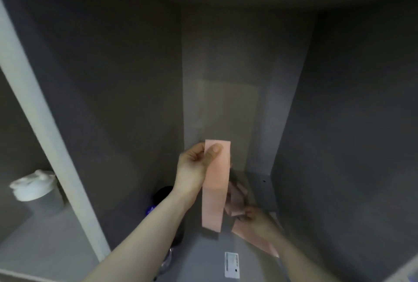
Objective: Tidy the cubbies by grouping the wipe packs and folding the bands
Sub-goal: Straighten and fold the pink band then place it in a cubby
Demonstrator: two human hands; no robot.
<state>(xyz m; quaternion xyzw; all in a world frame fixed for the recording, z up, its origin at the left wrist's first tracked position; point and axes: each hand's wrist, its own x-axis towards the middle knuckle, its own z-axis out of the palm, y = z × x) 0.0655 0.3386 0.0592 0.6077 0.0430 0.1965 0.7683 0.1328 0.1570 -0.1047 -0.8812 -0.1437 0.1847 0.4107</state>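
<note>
White lidded tub (pixel 31 185) at 9 o'clock; left hand (pixel 194 166) pinches pink band (pixel 216 184); right hand (pixel 257 218) blurred, grip unclear.

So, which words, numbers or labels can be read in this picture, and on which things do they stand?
No text is readable.
White rectangular label on the grey cubby floor: dark print, too blurred to read.
Pink flat band, held in the left hand: no print visible.

Both bare forearms reach forward into the grey cubby. The left hand (pixel 195 164) is raised, thumb pressed across the front of a pink band (pixel 216 182) against curled fingers (pixel 199 147). The right hand (pixel 256 219), lower and blurred, pinches the band's bunched lower part.
</note>
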